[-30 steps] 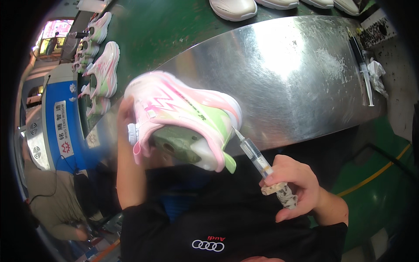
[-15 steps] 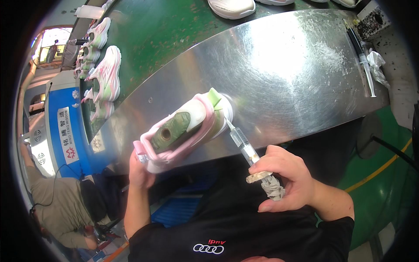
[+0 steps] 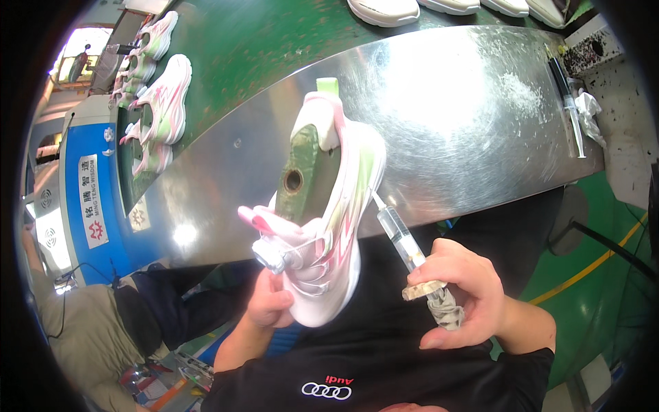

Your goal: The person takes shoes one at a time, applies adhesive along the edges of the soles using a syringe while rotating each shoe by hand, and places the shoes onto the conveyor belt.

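A white, pink and pale green sneaker [image 3: 349, 199] is in my left hand [image 3: 270, 302], which is closed on it near the toe. Its heel tab points away from me, and a green shoe last [image 3: 305, 168] with a round hole fills the opening. My right hand [image 3: 470, 292] grips a clear syringe [image 3: 397, 232] with pale, wrinkled wrapping at its plunger end. The syringe's thin tip points at the side of the sole, at or very near the seam; I cannot tell if they touch.
A curved metal worktop [image 3: 439, 165] borders a green conveyor belt [image 3: 268, 48]. Several sneakers [image 3: 167, 96] line the belt's left side, and pale soles [image 3: 384, 10] lie at the far edge. Another syringe [image 3: 569, 110] rests at right beside crumpled tissue [image 3: 588, 106]. A person [image 3: 89, 329] works at left.
My left hand has turned the sneaker so its side faces the syringe. The syringe tip has gone from the heel to the side of the sole, and my right hand has shifted slightly right.
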Tool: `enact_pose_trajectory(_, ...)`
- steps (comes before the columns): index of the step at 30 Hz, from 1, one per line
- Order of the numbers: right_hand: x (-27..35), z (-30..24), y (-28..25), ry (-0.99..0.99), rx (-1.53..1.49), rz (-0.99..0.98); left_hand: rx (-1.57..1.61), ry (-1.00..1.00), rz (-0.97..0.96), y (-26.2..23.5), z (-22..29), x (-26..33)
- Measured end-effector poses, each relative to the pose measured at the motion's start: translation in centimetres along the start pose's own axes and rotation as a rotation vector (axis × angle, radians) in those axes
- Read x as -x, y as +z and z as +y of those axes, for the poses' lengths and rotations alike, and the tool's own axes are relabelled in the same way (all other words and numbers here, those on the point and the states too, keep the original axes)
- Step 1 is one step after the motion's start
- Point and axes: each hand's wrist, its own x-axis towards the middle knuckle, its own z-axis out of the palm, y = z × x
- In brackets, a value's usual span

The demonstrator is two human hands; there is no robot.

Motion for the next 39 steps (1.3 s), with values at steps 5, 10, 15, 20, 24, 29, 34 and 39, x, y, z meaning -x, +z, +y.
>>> enact_pose_trajectory(5, 0.0, -1.9, 0.2, 0.092, -0.053, -0.065, 0.102, -0.041, -0.062, 0.8, -1.8, -0.8)
enact_pose_trajectory(10, 0.6, -4.9, -0.8, 0.186, -0.027, -0.144, 0.176, -0.155, -0.188, 2.3, -2.6, -2.6)
enact_pose_trajectory(15, 2.5, -7.8, -1.5, 0.214, 0.069, -0.152, 0.210, -0.240, -0.357, 2.9, -3.4, -4.7)
enact_pose_trajectory(20, 3.7, -10.3, -2.2, 0.199, 0.118, -0.108, 0.290, -0.323, -0.475, 5.3, -3.8, -7.2)
enact_pose_trajectory(24, 5.2, -11.7, -2.5, 0.200, 0.241, -0.148, 0.290, -0.246, -0.532, 6.9, -4.1, -9.0)
enact_pose_trajectory(29, 6.0, -12.0, -2.4, 0.119, 0.359, -0.070, 0.345, -0.182, -0.512, 8.2, -4.4, -10.9)
enact_pose_trajectory(34, 5.5, -11.7, -2.2, 0.106, 0.463, -0.060, 0.369, -0.172, -0.504, 8.7, -4.5, -11.7)
enact_pose_trajectory(39, 4.9, -11.2, -1.4, 0.043, 0.659, -0.061, 0.379, -0.217, -0.523, 8.4, -4.6, -11.8)
